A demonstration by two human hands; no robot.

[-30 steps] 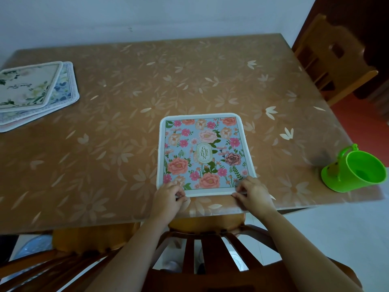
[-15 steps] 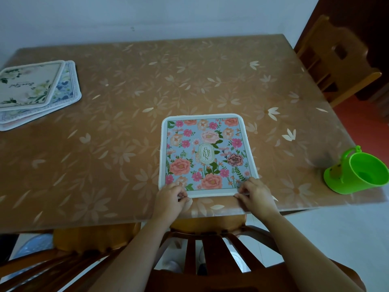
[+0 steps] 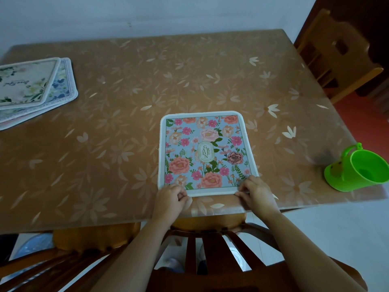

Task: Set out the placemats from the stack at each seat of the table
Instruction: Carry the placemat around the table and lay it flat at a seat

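A blue placemat (image 3: 205,151) with pink and orange flowers and a white border lies flat on the table (image 3: 126,144), close to its near edge. My left hand (image 3: 170,198) pinches the mat's near left corner with curled fingers. My right hand (image 3: 255,192) pinches the near right corner the same way. The stack of placemats (image 3: 33,89) sits at the table's far left, a pale floral one on top.
A green plastic cup (image 3: 357,171) lies on its side at the table's right near corner. A wooden chair back (image 3: 210,249) stands just below the mat, another wooden chair (image 3: 336,55) at the table's right side.
The placemat and both hands hold nearly the same place; the mat has slid very slightly away from the table's near edge.
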